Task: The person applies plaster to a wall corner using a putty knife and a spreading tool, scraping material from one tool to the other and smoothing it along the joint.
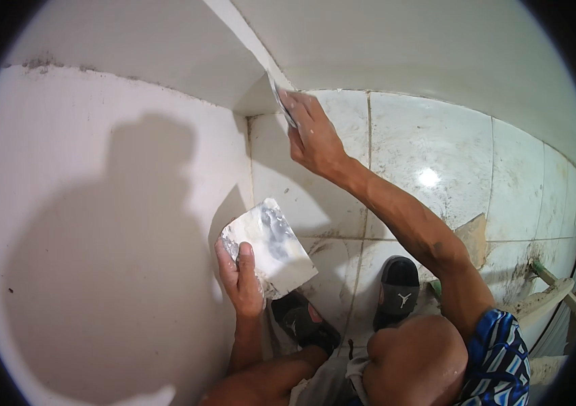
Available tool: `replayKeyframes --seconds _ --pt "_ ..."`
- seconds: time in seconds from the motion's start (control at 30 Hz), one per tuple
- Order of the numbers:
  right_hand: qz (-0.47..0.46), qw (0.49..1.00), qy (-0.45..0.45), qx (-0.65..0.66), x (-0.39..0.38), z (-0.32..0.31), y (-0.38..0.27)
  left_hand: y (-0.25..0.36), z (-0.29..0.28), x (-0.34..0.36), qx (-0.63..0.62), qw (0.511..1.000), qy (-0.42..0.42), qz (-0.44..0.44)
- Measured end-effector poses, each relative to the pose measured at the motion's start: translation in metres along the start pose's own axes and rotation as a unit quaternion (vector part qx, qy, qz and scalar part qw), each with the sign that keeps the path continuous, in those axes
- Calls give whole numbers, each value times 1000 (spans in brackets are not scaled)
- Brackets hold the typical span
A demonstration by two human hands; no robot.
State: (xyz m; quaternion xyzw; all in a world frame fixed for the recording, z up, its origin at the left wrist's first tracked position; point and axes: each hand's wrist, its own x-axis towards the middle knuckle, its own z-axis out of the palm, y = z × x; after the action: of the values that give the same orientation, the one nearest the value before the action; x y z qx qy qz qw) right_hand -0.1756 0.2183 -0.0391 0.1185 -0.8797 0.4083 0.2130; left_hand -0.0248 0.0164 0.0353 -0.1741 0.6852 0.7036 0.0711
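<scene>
My left hand [244, 287] grips a pale rectangular board [278, 260] by its left side, thumb on top. White paste with grey smears lies on its upper face. Farther off, my stretched-out right hand [316, 139] is closed on a thin flat scraper [281, 100], whose handle is mostly hidden by the fingers. The scraper's blade meets the lower end of a bright white strip [244, 32], which runs along the corner between two grey-white wall faces. Whitish specks dot the right-hand fingers.
A white wall [78, 264] at left carries my shadow. Dirty white floor tiles [430, 149] spread ahead and right. My feet wear black slides [397, 291]. A broken tan piece [472, 237] lies right of my forearm, near a wooden frame [545, 301].
</scene>
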Motion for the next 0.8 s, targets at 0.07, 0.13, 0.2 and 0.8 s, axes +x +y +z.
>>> replayKeyframes --seconds 0.07,0.13,0.2,0.8 --pt "-33 998 -14 48 -10 1 -4 -3 -9 -1 12 1000 18 12" --pt "-59 995 -32 79 -14 -4 -3 0 -7 -3 13 999 33 7" --pt "4 994 39 99 -7 -6 -3 -1 -9 -4 16 999 51 4" --pt "8 996 82 43 11 9 -7 -2 -3 -1 17 1000 14 10"
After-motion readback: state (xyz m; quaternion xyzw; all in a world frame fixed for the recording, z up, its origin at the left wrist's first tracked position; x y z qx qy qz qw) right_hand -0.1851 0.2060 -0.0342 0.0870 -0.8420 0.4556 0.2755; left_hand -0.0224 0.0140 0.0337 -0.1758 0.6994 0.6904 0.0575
